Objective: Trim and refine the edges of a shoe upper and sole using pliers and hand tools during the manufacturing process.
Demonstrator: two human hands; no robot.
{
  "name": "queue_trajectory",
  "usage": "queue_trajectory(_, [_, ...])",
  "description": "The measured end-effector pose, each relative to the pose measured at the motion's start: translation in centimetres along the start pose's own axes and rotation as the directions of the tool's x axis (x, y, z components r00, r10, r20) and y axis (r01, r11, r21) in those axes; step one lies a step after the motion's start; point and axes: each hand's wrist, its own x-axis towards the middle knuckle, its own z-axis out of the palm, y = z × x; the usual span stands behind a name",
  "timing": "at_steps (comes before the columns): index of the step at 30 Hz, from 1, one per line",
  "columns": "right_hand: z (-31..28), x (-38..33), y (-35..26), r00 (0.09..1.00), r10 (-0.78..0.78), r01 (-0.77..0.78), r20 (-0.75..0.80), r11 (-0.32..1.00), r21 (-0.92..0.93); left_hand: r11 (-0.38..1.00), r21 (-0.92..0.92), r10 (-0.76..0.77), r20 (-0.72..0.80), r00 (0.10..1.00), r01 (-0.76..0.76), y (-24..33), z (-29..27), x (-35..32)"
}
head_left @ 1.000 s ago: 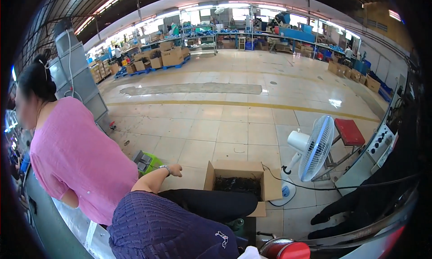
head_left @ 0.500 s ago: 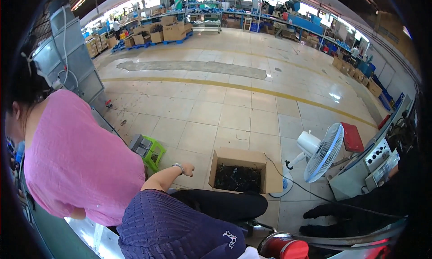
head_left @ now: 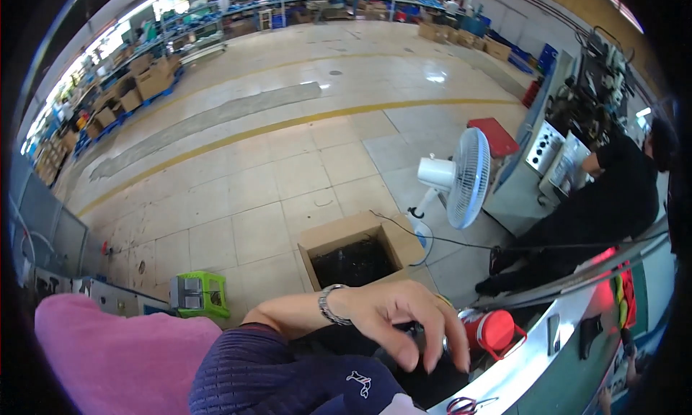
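At far left, a co-worker's pink-clad shoulder (head_left: 122, 357) fills the lower corner; beside it on the floor is a bright green plastic stand (head_left: 209, 292) with a grey part. Next comes the wearer's navy knit sleeve (head_left: 241, 368), its forearm stretching rightward past a metal wristband (head_left: 333, 305). Behind the forearm, an open cardboard box (head_left: 321, 240) on the floor holds a tangle of black material. Near the centre is the left hand (head_left: 414, 325), back upward, its fingers loosely bent, spread apart and pointing down and right; nothing shows pinched between them, though the palm is hidden. The right hand is out of view. Below the fingertips, at the lower edge, dark-red-handled scissors (head_left: 463, 405) lie with handles left and blades pointing right, their long axis running roughly across the view. Just right of the fingers, by the worktop (head_left: 522, 379) edge, is a red-lidded jug (head_left: 494, 331), the nearest thing to them. Its long axis runs from the partly hidden body at left to the lid at right; whether it stands upright is unclear. Farther right, a black flat object (head_left: 553, 334) rests on the worktop, beyond which a person in black (head_left: 591, 199) leans at a machine.
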Motion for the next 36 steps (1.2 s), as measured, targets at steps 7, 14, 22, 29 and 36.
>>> queue_trajectory(7, [-1.2, -3.6, -16.0, 0.994, -0.106, 0.111, -0.037, 0.874, 0.473, 0.969, -0.168, 0.227, 0.296, 0.928, -0.184, 1.2, 1.2, 4.6])
queue_trajectory(14, [3.5, -6.8, -24.2, 0.978, -0.110, -0.113, 0.180, 0.450, 0.886, 0.971, -0.203, 0.132, 0.002, 0.991, -0.129, -2.5, 5.0, 4.7])
queue_trajectory(22, [2.1, -6.9, -28.9, 0.839, -0.396, -0.383, 0.373, 0.058, 0.922, 0.863, 0.156, -0.505, 0.288, 0.814, 0.481, -12.9, -4.2, 0.5])
queue_trajectory(29, [5.9, -8.8, -28.2, 0.761, -0.391, -0.512, 0.518, 0.129, 0.849, 0.804, 0.015, -0.585, 0.200, 0.786, 0.595, -18.6, 3.4, -5.0])
queue_trajectory(36, [6.5, -10.3, -25.7, 0.739, -0.320, -0.545, 0.593, 0.235, 0.805, 0.749, -0.049, -0.658, 0.059, 0.750, 0.661, -20.8, 3.7, -7.1])
